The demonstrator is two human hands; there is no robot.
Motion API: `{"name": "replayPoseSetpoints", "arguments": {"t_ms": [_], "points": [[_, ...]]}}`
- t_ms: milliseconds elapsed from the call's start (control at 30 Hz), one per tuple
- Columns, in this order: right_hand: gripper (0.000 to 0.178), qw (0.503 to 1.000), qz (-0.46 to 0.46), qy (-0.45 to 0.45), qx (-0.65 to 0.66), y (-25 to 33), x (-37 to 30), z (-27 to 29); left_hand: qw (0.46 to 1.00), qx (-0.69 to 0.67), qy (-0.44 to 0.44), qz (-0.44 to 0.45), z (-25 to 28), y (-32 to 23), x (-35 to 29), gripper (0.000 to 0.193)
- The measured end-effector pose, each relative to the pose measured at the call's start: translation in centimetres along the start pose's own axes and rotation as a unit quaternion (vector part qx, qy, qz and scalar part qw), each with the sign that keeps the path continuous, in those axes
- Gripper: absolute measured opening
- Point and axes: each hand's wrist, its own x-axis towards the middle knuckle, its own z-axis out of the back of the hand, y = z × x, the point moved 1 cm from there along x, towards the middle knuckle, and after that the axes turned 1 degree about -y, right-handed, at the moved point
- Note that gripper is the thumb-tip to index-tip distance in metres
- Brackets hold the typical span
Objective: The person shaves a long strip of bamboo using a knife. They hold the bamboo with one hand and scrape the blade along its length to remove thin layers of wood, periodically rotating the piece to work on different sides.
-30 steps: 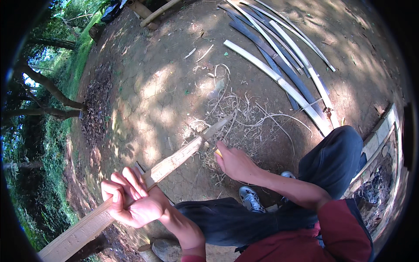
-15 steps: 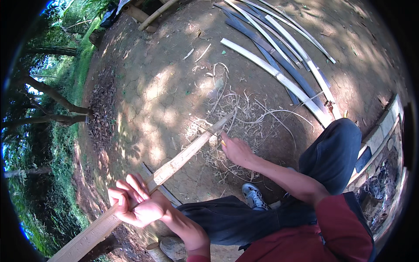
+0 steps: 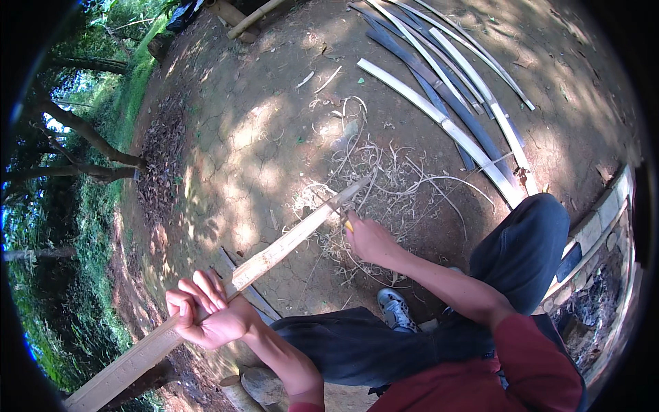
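A long, pale bamboo slat (image 3: 281, 250) runs slantwise from the lower left up to the middle of the head view, its far tip above a heap of shavings. My left hand (image 3: 209, 312) is curled around it about midway, palm turned up. Beside the far part of the slat, my right hand (image 3: 371, 240) grips a knife (image 3: 349, 225) by its yellow handle. The blade is small and hard to make out against the slat and shavings. Thin curled shavings (image 3: 405, 185) are scattered on the ground beyond my right hand.
Several long pale and dark strips (image 3: 439, 117) lie on the bare earth at the upper right. A low block edging (image 3: 604, 209) borders the right side. Near my left forearm is a cut log (image 3: 238, 395). Trees and grass line the left.
My right hand with the knife has shifted slightly toward me along the slat. My left hand keeps its hold. The whole view has turned a little.
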Motion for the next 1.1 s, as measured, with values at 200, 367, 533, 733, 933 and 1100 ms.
{"name": "replayPoseSetpoints", "arguments": {"t_ms": [200, 367, 533, 733, 933, 1100], "points": [[0.030, 0.999, 0.006, 0.037, 0.028, 3.5, -0.8, 1.7, 1.000, 0.015, 0.009, 0.003, -0.6, -0.2, -0.7, 0.027], [0.031, 1.000, 0.003, -0.005, 0.011, 0.2, 1.7, 0.5, 1.000, 0.005, -0.019, -0.004, -0.2, -0.1, -0.1, 0.026], [0.036, 0.999, -0.020, 0.040, -0.011, 4.6, -1.2, 1.3, 1.000, 0.013, 0.002, 0.000, 0.0, -0.9, -0.7, 0.026], [0.034, 0.997, -0.059, -0.012, -0.049, -5.0, 1.9, -1.4, 1.000, 0.013, -0.007, -0.003, -0.6, -0.1, -0.4, 0.026], [0.033, 0.998, -0.034, 0.041, -0.014, 2.3, -0.3, 0.9, 0.999, 0.031, -0.024, -0.007, 0.1, -0.6, -0.3, 0.025], [0.028, 0.996, -0.078, -0.019, -0.026, -3.4, 1.7, -0.5, 1.000, 0.018, -0.012, -0.006, -0.2, 0.0, 0.1, 0.025]]}}
